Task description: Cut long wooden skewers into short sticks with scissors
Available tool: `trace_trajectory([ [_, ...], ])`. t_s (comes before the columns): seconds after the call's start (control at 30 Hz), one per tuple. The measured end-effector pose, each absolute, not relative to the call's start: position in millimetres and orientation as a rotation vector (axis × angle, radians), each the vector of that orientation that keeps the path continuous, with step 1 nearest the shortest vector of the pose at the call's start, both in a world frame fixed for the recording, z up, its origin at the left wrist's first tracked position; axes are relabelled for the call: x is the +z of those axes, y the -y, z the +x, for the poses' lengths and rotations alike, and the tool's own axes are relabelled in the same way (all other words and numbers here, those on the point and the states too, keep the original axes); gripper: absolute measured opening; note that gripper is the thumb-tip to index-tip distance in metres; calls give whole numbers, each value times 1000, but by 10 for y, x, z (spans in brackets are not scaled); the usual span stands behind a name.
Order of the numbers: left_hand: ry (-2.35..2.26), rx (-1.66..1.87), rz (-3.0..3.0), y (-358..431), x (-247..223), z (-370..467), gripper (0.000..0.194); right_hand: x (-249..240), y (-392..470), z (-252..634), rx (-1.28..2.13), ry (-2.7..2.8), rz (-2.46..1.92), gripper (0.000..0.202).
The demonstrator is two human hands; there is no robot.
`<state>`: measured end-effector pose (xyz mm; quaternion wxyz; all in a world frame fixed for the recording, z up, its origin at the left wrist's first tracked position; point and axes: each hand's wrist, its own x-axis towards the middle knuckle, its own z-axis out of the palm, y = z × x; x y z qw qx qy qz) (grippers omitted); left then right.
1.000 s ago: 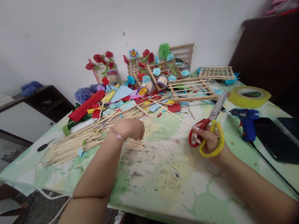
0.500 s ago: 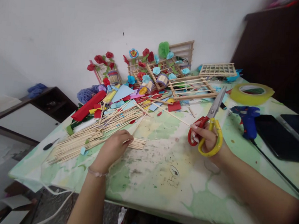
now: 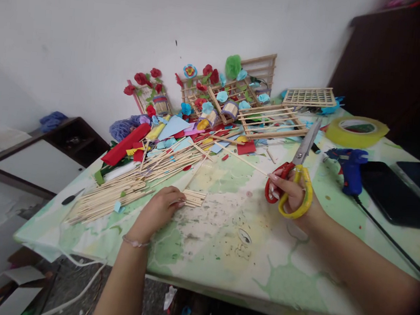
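Note:
My left hand (image 3: 162,208) rests on the table with its fingers curled over a small bundle of short wooden sticks (image 3: 195,198). Its fingertips press on the near ends, and the palm hides the rest. To the right, my right hand (image 3: 291,191) has the scissors (image 3: 307,144) with one red and one yellow handle, blades pointing up and away. The same hand pinches the end of a long thin wooden stick (image 3: 244,159), which reaches left toward the pile. A large heap of long sticks (image 3: 106,200) lies beyond my left hand.
Coloured paper scraps (image 3: 176,127), paper flowers (image 3: 141,78) and stick frames (image 3: 272,121) crowd the back by the wall. Yellow tape (image 3: 357,132), a blue glue gun (image 3: 352,170) with a cord and two phones (image 3: 394,193) lie at right. The tablecloth's front edge (image 3: 256,299) is near me.
The view has shifted slightly. My left hand's fingers have settled lower over the short sticks; my right hand still holds the scissors and the long stick, almost unmoved.

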<state>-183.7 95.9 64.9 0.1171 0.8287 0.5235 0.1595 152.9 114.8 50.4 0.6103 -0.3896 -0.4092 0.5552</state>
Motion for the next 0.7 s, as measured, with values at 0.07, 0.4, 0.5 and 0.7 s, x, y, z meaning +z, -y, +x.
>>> trace_trajectory([
  [0.07, -1542, 473, 2385, -950, 634, -1846, 16, 506, -1143, 1525, 1278, 954, -922, 24],
  [0.4, -1549, 534, 2290, -955, 602, -1823, 16, 519, -1113, 1507, 1260, 1024, -952, 23],
  [0.5, -1544, 563, 2289, -968, 575, -1825, 11, 512, -1115, 1511, 1254, 1031, -963, 21],
  [0.7, -1575, 592, 2317, -996, 505, -1844, 4, 499, -1117, 1503, 1266, 1022, -955, 22],
])
